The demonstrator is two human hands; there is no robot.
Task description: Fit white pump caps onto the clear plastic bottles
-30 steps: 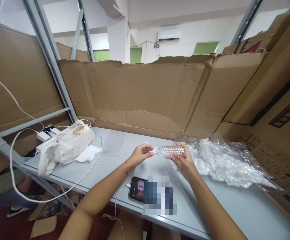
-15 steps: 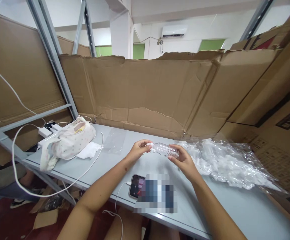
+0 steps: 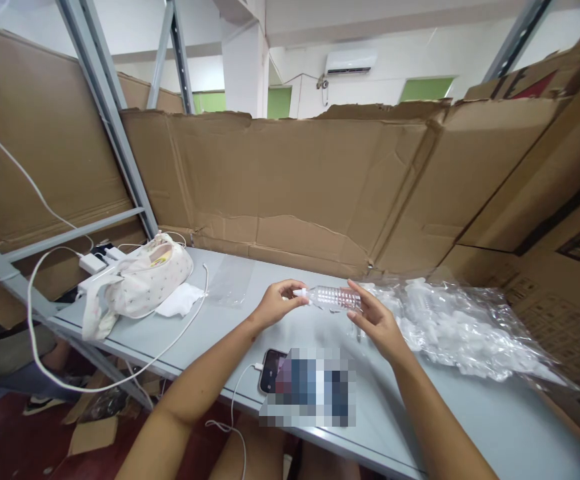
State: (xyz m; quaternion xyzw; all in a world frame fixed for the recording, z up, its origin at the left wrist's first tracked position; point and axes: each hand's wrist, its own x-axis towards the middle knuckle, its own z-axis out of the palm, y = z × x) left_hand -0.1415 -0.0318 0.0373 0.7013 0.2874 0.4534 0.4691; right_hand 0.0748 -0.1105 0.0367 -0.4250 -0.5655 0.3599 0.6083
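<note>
A small clear ribbed bottle (image 3: 331, 297) lies sideways in the air above the grey table, its white nozzle tip pointing left. The fingers of my left hand (image 3: 277, 303) pinch the white tip. My right hand (image 3: 374, 317) grips the base end between thumb and fingers. Just right of that hand, a large clear plastic bag (image 3: 463, 330) full of whitish translucent pieces lies on the table.
A phone (image 3: 271, 372) on a white cable lies near the front edge of the table (image 3: 210, 347), beside a blurred patch. At left are a white pouch (image 3: 147, 283), tissue (image 3: 180, 300), a power strip and a looping cable. Cardboard (image 3: 290, 180) walls the back.
My right hand has shifted slightly right, with its fingers straighter around the bottle's base. The bottle has moved slightly right and my left fingers are curled more at its tip.
</note>
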